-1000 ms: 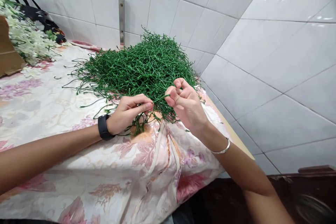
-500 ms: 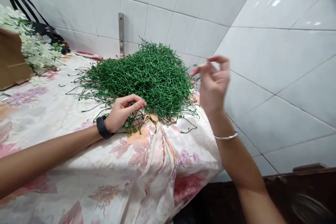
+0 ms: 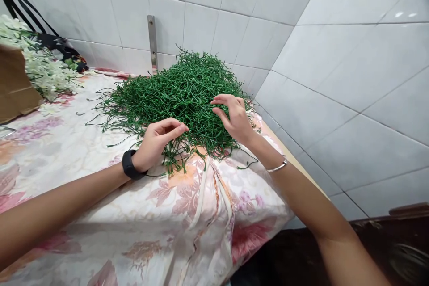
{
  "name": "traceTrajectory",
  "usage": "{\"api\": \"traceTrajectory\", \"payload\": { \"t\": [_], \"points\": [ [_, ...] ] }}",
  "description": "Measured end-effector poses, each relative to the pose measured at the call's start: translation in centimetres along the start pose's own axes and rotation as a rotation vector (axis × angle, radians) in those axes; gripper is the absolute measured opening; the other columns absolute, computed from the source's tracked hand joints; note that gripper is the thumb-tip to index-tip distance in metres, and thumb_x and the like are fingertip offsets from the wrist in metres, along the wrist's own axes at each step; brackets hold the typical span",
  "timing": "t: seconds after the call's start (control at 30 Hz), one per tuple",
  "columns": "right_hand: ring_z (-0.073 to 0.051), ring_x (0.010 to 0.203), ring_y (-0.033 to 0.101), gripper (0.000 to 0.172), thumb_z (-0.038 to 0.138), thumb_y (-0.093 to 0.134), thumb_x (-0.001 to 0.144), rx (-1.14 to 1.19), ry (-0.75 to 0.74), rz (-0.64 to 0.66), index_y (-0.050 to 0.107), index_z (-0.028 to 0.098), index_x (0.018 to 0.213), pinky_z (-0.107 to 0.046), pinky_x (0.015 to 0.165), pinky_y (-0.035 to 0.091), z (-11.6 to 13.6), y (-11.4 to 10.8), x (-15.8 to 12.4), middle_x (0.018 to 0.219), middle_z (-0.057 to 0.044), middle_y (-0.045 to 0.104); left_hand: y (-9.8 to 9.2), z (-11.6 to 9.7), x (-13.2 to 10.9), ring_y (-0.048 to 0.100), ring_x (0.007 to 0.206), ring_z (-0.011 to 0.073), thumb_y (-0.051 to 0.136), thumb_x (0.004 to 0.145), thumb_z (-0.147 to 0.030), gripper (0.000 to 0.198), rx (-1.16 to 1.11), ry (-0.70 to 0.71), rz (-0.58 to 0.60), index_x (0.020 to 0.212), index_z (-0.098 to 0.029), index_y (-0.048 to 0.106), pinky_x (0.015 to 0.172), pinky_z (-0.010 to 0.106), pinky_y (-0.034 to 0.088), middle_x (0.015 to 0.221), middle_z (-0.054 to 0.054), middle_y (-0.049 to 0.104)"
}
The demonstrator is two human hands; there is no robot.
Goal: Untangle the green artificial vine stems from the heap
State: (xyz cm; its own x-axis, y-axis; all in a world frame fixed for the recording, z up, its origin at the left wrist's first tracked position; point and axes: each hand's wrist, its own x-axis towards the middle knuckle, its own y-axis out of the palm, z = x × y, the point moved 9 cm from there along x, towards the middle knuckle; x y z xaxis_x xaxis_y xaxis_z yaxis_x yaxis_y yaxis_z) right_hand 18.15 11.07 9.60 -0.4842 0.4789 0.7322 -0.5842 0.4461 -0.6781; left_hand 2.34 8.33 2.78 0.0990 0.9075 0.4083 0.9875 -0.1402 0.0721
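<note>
A big heap of thin green wire-like stems (image 3: 181, 91) lies on a table covered with a floral cloth (image 3: 100, 205). My left hand (image 3: 159, 140), with a black band at the wrist, rests at the heap's near edge, fingers closed over a small bunch of stems (image 3: 174, 158) that sticks out below the palm. My right hand (image 3: 234, 118), with a silver bangle on the wrist, hovers over the heap's near right side. Its fingers are spread and curved, touching the top stems and holding nothing.
White artificial flowers (image 3: 43, 69) and a brown cardboard box (image 3: 15, 85) sit at the far left, with a black bag (image 3: 50, 40) behind them. A metal strip (image 3: 152, 42) is fixed to the tiled wall behind the heap. The table's right edge (image 3: 295, 163) runs close to the tiled side wall.
My right hand pulled a stem from beside the left hand, lifted up and right, then came back down empty onto the heap. The left hand stayed in place.
</note>
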Motion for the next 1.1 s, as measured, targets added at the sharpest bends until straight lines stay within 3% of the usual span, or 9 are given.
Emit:
{"api": "traceTrajectory", "payload": {
  "t": [0.17, 0.4, 0.57, 0.83, 1.1],
  "points": [
    [-0.018, 0.108, 0.047, 0.018, 0.032, 0.044, 0.085, -0.043, -0.02, 0.087, 0.048, 0.022, 0.1, -0.036, 0.091, 0.024, 1.4, 0.1, -0.2, 0.112, -0.003, 0.056, -0.6, 0.2, 0.3, 0.047, 0.066, 0.0081, 0.066, 0.069, -0.027, 0.014, -0.027, -0.01, -0.052, 0.071, -0.016, 0.058, 0.061, 0.019, 0.037, 0.071, -0.002, 0.054],
    [-0.013, 0.09, 0.054, 0.019, 0.037, 0.048, 0.083, 0.227, -0.049, 0.229, 0.055, 0.02, 0.085, -0.032, 0.087, 0.025, 5.9, 1.3, -1.0, 0.091, 0.0, 0.063, -0.1, -0.7, 0.1, 0.049, 0.066, 0.0079, 0.065, 0.07, -0.024, 0.013, -0.048, 0.024, -0.029, 0.072, -0.016, 0.056, 0.062, 0.019, 0.04, 0.071, -0.002, 0.055],
    [-0.013, 0.085, 0.054, 0.026, 0.041, 0.059, 0.073, 0.292, -0.076, 0.228, 0.055, 0.018, 0.085, -0.031, 0.085, 0.027, 8.0, 2.3, -1.8, 0.085, 0.0, 0.063, 0.3, -1.1, -0.2, 0.053, 0.068, 0.0092, 0.064, 0.071, -0.023, 0.011, -0.049, 0.054, 0.009, 0.072, -0.016, 0.056, 0.063, 0.021, 0.042, 0.073, 0.0, 0.058],
    [-0.013, 0.082, 0.055, 0.011, 0.028, 0.053, 0.079, 0.273, -0.037, 0.122, 0.054, 0.018, 0.082, -0.032, 0.084, 0.03, 7.7, 1.7, -2.1, 0.084, -0.001, 0.064, 0.9, -1.5, -0.4, 0.056, 0.074, 0.0103, 0.064, 0.071, -0.02, 0.012, -0.079, 0.031, 0.077, 0.078, -0.015, 0.056, 0.066, 0.021, 0.046, 0.08, 0.002, 0.059],
    [-0.013, 0.087, 0.056, 0.005, 0.022, 0.049, 0.082, 0.389, 0.069, 0.215, 0.049, 0.019, 0.078, -0.031, 0.083, 0.032, 6.6, 1.6, -2.0, 0.09, -0.001, 0.064, 0.9, -0.9, 0.1, 0.054, 0.081, 0.0117, 0.07, 0.063, -0.019, 0.025, -0.051, -0.001, 0.123, 0.081, -0.016, 0.054, 0.076, 0.025, 0.045, 0.084, 0.001, 0.055]
  ]
}}
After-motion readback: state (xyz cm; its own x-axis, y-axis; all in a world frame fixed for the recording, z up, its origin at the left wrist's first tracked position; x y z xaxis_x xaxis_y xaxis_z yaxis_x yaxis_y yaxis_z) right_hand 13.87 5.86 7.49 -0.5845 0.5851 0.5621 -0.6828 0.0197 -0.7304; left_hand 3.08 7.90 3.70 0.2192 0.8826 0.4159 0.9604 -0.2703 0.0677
